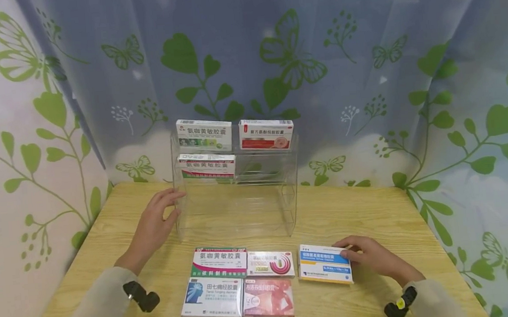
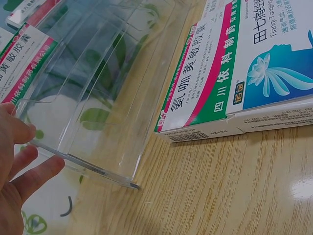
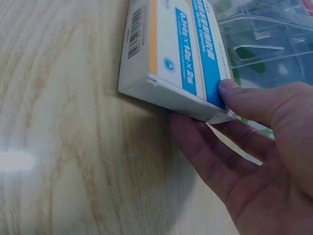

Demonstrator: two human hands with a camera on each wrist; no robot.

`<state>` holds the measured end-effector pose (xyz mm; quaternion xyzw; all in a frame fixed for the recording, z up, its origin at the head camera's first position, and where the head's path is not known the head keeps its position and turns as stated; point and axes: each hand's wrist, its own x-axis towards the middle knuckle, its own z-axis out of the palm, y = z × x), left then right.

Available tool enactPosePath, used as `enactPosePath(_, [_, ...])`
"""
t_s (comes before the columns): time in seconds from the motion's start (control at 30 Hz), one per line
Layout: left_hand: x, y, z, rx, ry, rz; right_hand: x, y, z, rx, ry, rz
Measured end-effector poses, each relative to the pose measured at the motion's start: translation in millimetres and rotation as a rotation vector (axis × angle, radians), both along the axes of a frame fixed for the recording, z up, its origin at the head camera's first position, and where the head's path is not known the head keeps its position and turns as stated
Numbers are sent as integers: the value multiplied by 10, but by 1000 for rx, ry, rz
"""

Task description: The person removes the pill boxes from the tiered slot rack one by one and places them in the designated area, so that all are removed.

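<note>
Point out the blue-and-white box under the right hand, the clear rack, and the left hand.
blue-and-white box (image 1: 322, 266): head view, middle of its top face.
clear rack (image 1: 240, 214): head view, bare lower front panel.
left hand (image 1: 154, 226): head view, back of the hand.

The right hand (image 3: 254, 147) holds a white box with a blue stripe (image 3: 173, 54) at its near edge: the thumb lies on the top face, the fingers (image 3: 205, 147) go under it. The box is tilted up from the wooden table (image 3: 58, 147). Beyond it stands a clear plastic rack (image 3: 264, 44).
</note>
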<state>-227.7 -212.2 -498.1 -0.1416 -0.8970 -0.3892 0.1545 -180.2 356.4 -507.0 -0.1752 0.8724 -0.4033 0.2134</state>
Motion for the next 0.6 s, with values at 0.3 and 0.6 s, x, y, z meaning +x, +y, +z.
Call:
enactPosePath(0.3, [11,15,0,5,12,0,-21,-117,-77,99,132,-6])
enactPosePath(0.6, [25,16,9,8,19,1,-12,-229,-85,97,139,-69])
